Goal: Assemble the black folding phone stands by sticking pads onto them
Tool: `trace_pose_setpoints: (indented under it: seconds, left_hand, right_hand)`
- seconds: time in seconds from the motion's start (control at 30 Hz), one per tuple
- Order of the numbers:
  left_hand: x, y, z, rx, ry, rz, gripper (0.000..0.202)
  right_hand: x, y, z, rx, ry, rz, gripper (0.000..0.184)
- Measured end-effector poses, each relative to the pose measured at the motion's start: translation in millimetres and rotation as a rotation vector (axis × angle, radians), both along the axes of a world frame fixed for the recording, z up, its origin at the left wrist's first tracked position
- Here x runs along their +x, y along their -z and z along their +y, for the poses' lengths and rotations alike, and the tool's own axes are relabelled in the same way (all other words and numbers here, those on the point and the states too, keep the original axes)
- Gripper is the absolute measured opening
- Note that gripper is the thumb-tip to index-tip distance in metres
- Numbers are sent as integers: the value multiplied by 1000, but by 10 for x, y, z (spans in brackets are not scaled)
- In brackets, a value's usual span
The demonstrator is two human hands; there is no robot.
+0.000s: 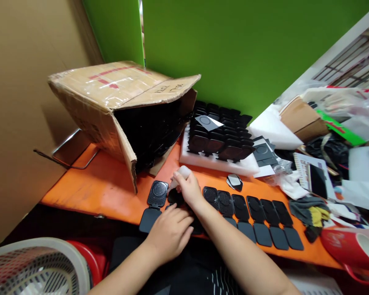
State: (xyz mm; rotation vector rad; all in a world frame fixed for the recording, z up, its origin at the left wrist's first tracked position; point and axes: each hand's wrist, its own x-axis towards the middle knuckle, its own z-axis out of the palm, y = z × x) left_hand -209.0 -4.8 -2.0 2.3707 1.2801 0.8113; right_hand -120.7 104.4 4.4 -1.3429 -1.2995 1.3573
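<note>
Right hand (188,189) pinched round a white cloth (181,172), pressing it on a black case (176,198) on the orange surface (110,184). Left hand (171,232) lies flat on the same case's near half, fingers loose. Open case (157,194) just left of the hands; row of open cases (252,211) to their right; cardboard box (110,98) beyond.

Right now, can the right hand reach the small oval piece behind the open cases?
Probably yes: the oval piece lies on bare table near the right hand, which grips a white cloth.

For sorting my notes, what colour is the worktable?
Orange table, seen best in the head view.
</note>
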Motion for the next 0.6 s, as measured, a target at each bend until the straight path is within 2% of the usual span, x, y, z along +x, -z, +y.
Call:
trace_pose_setpoints:
  seconds: [0.13,0.23,0.43,0.6]
  left_hand:
    - [-350,12,-17,77,-109,-26,20]
    - [-492,62,12,95,-147,-24,20]
    - [-477,144,41,124,-199,-62,18]
    - [-474,163,38,118,-206,-90,17]
  right_hand:
    - [-91,74,-117,67,-59,-76,21]
    - [-106,107,-139,128,-92,-147,21]
    - [-88,55,-118,195,-119,-256,21]
    - [-87,36,-27,158,-38,-154,19]
